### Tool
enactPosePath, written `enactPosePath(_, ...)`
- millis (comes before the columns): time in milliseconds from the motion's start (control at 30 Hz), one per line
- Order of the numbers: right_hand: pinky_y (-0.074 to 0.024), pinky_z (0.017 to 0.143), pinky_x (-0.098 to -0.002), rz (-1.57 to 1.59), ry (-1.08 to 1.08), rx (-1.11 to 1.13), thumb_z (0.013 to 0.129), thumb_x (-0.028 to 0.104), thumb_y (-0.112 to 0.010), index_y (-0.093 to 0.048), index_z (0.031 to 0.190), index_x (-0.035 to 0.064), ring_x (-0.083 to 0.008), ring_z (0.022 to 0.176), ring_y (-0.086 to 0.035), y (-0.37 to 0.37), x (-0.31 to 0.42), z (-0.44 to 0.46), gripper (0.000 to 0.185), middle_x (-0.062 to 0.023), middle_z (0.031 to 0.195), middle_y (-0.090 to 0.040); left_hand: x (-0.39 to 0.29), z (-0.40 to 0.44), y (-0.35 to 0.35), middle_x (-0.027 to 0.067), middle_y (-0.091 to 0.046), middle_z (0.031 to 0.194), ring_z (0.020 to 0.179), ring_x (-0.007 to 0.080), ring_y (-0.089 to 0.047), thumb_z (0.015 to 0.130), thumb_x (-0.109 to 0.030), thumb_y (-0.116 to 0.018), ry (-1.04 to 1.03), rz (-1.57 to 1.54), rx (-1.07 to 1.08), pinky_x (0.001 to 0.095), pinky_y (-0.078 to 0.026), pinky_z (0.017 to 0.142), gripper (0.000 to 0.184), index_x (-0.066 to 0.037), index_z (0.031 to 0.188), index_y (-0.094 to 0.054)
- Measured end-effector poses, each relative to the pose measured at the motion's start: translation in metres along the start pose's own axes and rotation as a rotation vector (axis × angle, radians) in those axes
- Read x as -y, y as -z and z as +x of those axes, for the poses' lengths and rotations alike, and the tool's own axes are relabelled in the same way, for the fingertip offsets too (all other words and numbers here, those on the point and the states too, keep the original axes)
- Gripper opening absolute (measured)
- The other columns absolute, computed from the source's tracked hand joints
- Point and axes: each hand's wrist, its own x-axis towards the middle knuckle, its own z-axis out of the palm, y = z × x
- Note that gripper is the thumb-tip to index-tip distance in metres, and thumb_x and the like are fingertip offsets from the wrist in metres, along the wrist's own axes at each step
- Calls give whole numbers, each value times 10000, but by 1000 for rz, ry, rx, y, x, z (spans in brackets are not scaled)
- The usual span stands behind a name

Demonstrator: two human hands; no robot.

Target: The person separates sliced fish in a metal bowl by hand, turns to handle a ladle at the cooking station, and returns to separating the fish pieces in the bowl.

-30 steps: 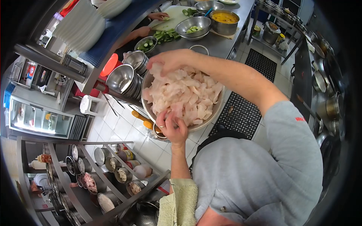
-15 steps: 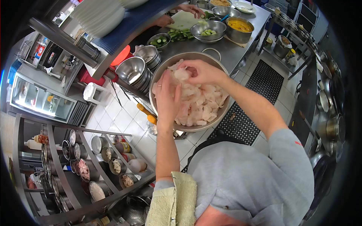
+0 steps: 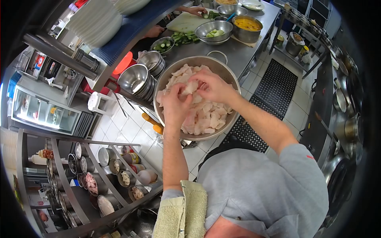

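Note:
A large metal pot (image 3: pixel 229 75) full of pale, pinkish-white raw meat or fish pieces (image 3: pixel 206 117) stands in front of me at the counter's edge. Over the heap, my left hand (image 3: pixel 177 104) and my right hand (image 3: pixel 214 86) come close together. Between their fingertips is a pale piece (image 3: pixel 189 87), pinched from both sides. My left hand wears a ring. Loose pieces lie around and under both hands.
Stacked steel bowls (image 3: pixel 134 79) sit left of the pot. Behind it are a bowl of cut greens (image 3: pixel 215 33), a pot of yellow food (image 3: pixel 247 25) and a cutting board (image 3: pixel 186 23), where a co-worker's hands show. A rack of containers (image 3: pixel 75 158) stands lower left.
My hands were apart, reaching into the left part of the heap; they have since come together over its middle with a piece between them. The co-worker's hands have shifted slightly.

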Motion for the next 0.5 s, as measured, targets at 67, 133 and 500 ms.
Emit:
enactPosePath(67,-570,750,-284,-80,67,-43,798,42,-748,-651,1142,56,-179,895,-644,-6,0,-5,358,-91,1105,-566,-2,-3,-1,122,-703,992,888,298,-656,746,-88,-780,0,42,0,422,-494,818,355,-53,1077,-656)
enactPosePath(133,-571,757,-284,-100,38,-46,795,63,-759,-651,1123,52,-187,920,-640,-7,3,-6,345,-91,1116,-561,0,-5,-4,115,-703,1013,912,294,-652,738,-81,-779,-2,83,2,426,-484,834,359,-60,1074,-656)
enactPosePath(500,-559,749,-282,104,54,-56,757,51,-750,-628,959,24,-168,921,-617,-13,3,-3,238,-84,1068,-543,13,-5,-1,131,-698,1046,993,328,-649,718,-56,-775,-62,6,-75,420,-497,877,331,-59,1034,-676)
